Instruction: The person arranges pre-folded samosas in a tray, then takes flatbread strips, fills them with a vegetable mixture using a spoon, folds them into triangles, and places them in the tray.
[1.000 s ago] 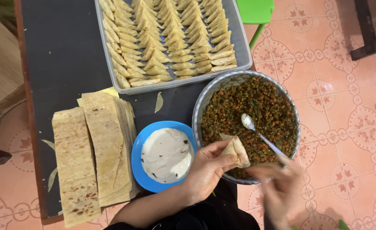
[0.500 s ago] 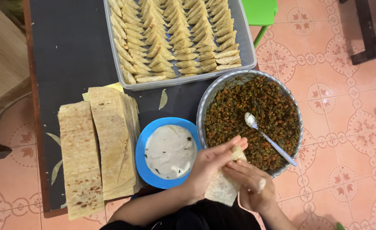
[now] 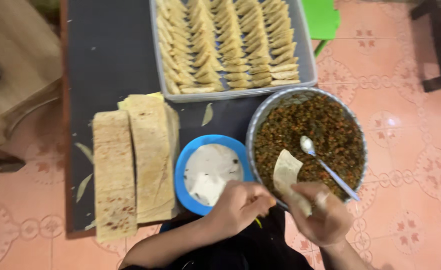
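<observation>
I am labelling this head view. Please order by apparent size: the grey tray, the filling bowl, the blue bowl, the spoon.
1. grey tray, though cut off at the top
2. filling bowl
3. blue bowl
4. spoon

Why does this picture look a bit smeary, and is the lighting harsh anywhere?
Head view: motion blur softens everything, most of all the left hand, the right hand and the pastry strip it holds. The light is even and soft, with no hard shadows. The spoon in the filling bowl gives only a faint glint. The tray of folded pastries stays readable.
</observation>
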